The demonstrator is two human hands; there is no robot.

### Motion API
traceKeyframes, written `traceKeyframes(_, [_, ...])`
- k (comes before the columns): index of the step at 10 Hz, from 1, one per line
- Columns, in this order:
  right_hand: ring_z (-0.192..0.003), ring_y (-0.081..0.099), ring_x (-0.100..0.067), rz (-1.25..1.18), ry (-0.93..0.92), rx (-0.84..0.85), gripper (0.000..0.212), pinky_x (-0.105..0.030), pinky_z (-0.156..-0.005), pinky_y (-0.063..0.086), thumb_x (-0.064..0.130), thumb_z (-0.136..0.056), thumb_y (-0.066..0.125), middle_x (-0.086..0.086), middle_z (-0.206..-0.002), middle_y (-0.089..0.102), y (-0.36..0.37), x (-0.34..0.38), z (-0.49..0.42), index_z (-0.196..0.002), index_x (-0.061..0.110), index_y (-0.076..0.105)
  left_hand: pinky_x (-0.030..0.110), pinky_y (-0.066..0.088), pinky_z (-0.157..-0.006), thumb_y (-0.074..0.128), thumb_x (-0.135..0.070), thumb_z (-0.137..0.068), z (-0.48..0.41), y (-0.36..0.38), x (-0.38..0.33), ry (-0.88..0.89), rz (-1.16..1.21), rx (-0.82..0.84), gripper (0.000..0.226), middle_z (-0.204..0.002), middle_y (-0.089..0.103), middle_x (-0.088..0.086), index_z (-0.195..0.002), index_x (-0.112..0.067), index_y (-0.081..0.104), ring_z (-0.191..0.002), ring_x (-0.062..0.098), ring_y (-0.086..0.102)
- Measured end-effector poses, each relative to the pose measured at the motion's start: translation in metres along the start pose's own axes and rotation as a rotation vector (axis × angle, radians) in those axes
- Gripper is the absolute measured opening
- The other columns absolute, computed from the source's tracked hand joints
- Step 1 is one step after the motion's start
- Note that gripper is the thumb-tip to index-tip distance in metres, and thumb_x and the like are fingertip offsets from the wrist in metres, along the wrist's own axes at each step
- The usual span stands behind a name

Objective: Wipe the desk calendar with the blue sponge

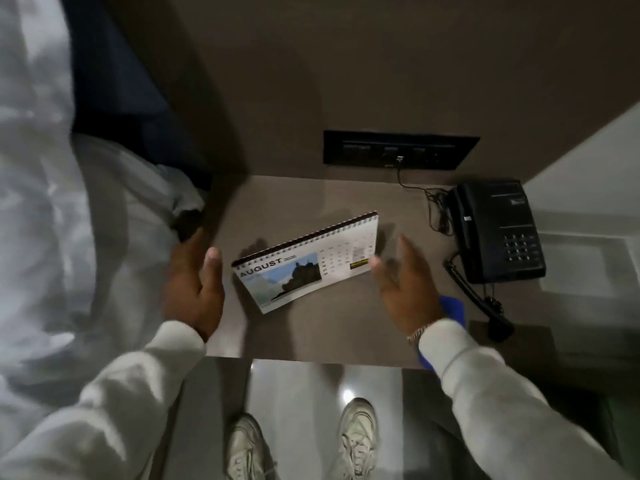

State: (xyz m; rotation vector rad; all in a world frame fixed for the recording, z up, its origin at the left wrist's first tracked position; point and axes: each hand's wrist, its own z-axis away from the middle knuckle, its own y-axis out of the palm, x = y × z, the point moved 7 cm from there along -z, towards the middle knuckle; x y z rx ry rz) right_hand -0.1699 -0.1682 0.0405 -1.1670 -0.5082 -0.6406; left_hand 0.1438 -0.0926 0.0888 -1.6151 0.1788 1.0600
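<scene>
- Desk calendar (306, 263) stands at the centre of the frame on the brown worktop (311, 195), skewed so its spiral-bound top edge runs from lower left up to upper right. Page showing reads AUGUST, with a photo on the left and a date grid on the right.
- Left hand (194, 289) sits just left of the calendar, palm turned inward, fingers spread wide and holding nothing. Apart from the calendar's left edge.
- Right hand (405, 289) sits just right of the calendar, also spread wide and empty. Its thumb tip overlaps the calendar's right corner in the view; cannot tell whether it touches.
- Blue sponge (452, 308) lies on the worktop at centre right, mostly hidden behind the right wrist and white sleeve; only blue slivers show. Not in either hand.
- Black telephone (495, 233) stands at the right of the frame, its cord trailing toward the sponge.
- Handling, as judged: the calendar is light card and paper on a wire spine, a tent that will slide or fold flat under a sideways push. Pages are thin and could crease or tear at the wire.
- Best hold, as judged: one hand pinching the stiff spiral edge or a short side to brace it, the other wiping with light strokes.
</scene>
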Motion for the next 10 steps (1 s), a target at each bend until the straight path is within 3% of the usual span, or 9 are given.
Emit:
traceKeyframes(1, [-0.113,0.055,-0.015,-0.23,0.014,-0.055,0.06,-0.009,-0.087,0.046,0.044,-0.098,0.048,-0.002,-0.131,0.058,-0.007,0.03,-0.026,-0.148,0.015,0.032,0.039,0.043,-0.098,0.027,-0.06,-0.086,0.022,0.008,0.034,-0.315,0.179,-0.053,0.073,-0.109,0.068,0.023,-0.111,-0.003,0.066,-0.107,0.037,0.062])
traceKeyframes(2, [-0.1,0.054,-0.006,-0.321,0.039,-0.116,0.052,0.002,-0.07,0.034,0.04,-0.099,0.049,0.006,-0.11,0.058,-0.011,0.031,-0.035,-0.143,0.014,0.043,0.051,0.044,-0.103,0.03,-0.069,-0.087,0.035,0.033,0.032,-0.413,0.468,0.044,0.07,-0.106,0.071,0.016,-0.103,-0.014,0.069,-0.104,0.03,0.065])
traceKeyframes(3, [-0.099,0.059,0.001,-0.326,0.04,-0.134,0.046,-0.011,-0.084,0.047,0.041,-0.097,0.051,0.007,-0.122,0.062,-0.01,0.025,-0.034,-0.137,0.019,0.05,0.053,0.042,-0.106,0.033,-0.079,-0.076,0.028,0.045,0.02,-0.466,0.61,0.073,0.061,-0.112,0.07,0.012,-0.09,-0.03,0.068,-0.11,0.03,0.062])
traceKeyframes(4, [-0.119,0.062,-0.02,-0.419,0.066,-0.111,0.049,-0.049,-0.105,0.05,0.041,-0.093,0.054,-0.006,-0.134,0.063,-0.005,0.02,-0.034,-0.139,0.023,0.046,0.054,0.045,-0.103,0.035,-0.083,-0.067,0.01,0.045,0.014,-0.513,0.657,0.049,0.058,-0.104,0.07,0.005,-0.078,-0.036,0.067,-0.106,0.028,0.063])
traceKeyframes(5, [-0.119,0.063,-0.022,-0.45,0.025,-0.163,0.048,-0.052,-0.106,0.048,0.042,-0.086,0.054,-0.005,-0.128,0.066,-0.01,0.034,-0.042,-0.133,0.033,0.049,0.05,0.041,-0.107,0.036,-0.084,-0.064,-0.021,0.047,0.003,-0.483,0.686,0.083,0.061,-0.121,0.067,0.004,-0.087,-0.037,0.067,-0.117,0.026,0.058])
traceKeyframes(7, [-0.102,0.065,-0.013,-0.462,-0.003,-0.234,0.056,-0.054,-0.106,0.047,0.015,-0.092,0.058,0.025,-0.088,0.069,-0.015,0.047,-0.083,-0.144,0.017,0.038,0.048,0.04,-0.108,0.032,-0.088,-0.06,-0.095,0.059,-0.015,-0.431,0.633,0.131,0.082,-0.131,0.062,0.004,-0.106,-0.031,0.067,-0.124,0.027,0.054])
traceKeyframes(8, [-0.09,0.063,0.002,-0.476,0.009,-0.256,0.057,-0.041,-0.107,0.048,0.011,-0.091,0.058,0.031,-0.088,0.067,-0.012,0.047,-0.098,-0.145,0.015,0.038,0.051,0.041,-0.106,0.027,-0.087,-0.062,-0.114,0.066,-0.022,-0.384,0.575,0.134,0.082,-0.133,0.059,0.009,-0.107,-0.03,0.064,-0.125,0.033,0.051])
traceKeyframes(9, [-0.073,0.053,0.03,-0.428,0.025,-0.24,0.055,0.011,-0.08,0.033,0.011,-0.092,0.059,0.028,-0.106,0.061,-0.012,0.058,-0.097,-0.144,0.008,0.04,0.048,0.042,-0.105,0.026,-0.079,-0.076,-0.127,0.064,-0.025,-0.31,0.43,0.16,0.078,-0.13,0.058,0.015,-0.111,-0.021,0.064,-0.122,0.038,0.052])
traceKeyframes(10, [-0.092,0.056,0.015,-0.429,0.063,-0.242,0.072,0.008,-0.07,0.034,0.014,-0.09,0.065,0.0,-0.127,0.064,-0.025,0.079,-0.087,-0.15,0.008,0.025,0.038,0.041,-0.097,0.031,-0.06,-0.093,-0.133,0.059,-0.024,-0.234,0.257,0.19,0.06,-0.123,0.063,0.017,-0.11,-0.013,0.063,-0.115,0.038,0.055])
